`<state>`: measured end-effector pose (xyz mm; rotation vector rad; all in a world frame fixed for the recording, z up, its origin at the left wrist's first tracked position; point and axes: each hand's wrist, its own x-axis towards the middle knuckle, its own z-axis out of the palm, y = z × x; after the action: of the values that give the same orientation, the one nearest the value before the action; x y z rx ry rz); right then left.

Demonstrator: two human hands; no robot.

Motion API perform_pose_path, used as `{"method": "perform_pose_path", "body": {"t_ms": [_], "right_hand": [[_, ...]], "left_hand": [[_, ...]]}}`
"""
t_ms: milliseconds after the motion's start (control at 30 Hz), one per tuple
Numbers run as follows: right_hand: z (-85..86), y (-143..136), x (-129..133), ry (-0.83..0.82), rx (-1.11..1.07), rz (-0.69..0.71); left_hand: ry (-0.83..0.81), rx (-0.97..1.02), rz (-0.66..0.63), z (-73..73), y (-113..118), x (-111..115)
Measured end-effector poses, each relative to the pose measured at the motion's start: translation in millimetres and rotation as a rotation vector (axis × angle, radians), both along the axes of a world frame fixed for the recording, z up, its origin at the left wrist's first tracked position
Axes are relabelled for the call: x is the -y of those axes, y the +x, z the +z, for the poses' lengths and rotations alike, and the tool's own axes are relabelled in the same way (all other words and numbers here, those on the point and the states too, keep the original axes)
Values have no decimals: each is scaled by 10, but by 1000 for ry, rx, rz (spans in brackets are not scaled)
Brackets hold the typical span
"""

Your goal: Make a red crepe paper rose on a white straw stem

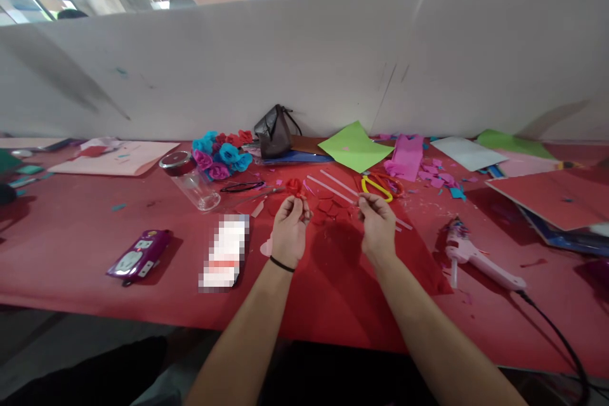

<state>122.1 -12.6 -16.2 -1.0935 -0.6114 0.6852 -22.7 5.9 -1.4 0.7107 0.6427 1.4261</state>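
Observation:
My left hand (290, 228) is closed, its fingertips pinching a small red crepe-paper flower (294, 186). Level with it, my right hand (379, 225) is also closed, thumb against fingers; whatever it pinches is too small to make out. Pale translucent glue sticks (330, 189) lie between the hands, their ends close to my right fingertips. Beneath them are red paper petals (328, 208) and a sheet of red paper (409, 260). Yellow-handled scissors (377, 188) lie just past my right hand, beside an orange-red handle (397, 185).
A pink glue gun (485, 264) with a black cord lies at right. Left stand a glass jar (193, 187), a phone (224, 254) and a purple power strip (140, 257). Blue, pink and red paper flowers (221, 155), a dark pouch (273, 133) and green paper (356, 147) line the white partition (214, 70).

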Motion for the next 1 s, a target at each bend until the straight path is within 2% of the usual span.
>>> {"method": "perform_pose_path", "body": {"t_ms": [100,200,333,400,500,567,633,700,800,867,933,1000], "right_hand": [[-80,138,-61,-6,9,-144],[-122,214,-52,-61,291,-160],[-60,67,50,-208,945,11],[0,-90,79,-295,1225,121],[78,-299,55,-366,1515,242],[103,-355,11,-361,1568,246],[102,-335,-32,-344,1429,169],[80,-263,-60,-296,1078,137],[41,-144,-66,-232,389,262],[35,-103,-49,-226,82,357],[52,-104,-28,-226,-40,419],[83,-135,-10,-213,-61,471]], "left_hand": [[-19,-2,-7,6,-24,-27],[-13,-34,64,-1,-60,-61],[25,-115,289,-10,-162,-134],[11,-122,350,-17,-210,-167],[-38,-102,322,-36,-230,-187],[-52,-99,271,-52,-208,-179],[-54,-104,211,-69,-167,-164],[-67,-122,147,-77,-119,-143],[-102,-171,90,-58,-51,-98],[-106,-192,39,-28,-18,-59],[-101,-195,-25,-2,7,-24],[-95,-185,-55,6,23,-4]]}}
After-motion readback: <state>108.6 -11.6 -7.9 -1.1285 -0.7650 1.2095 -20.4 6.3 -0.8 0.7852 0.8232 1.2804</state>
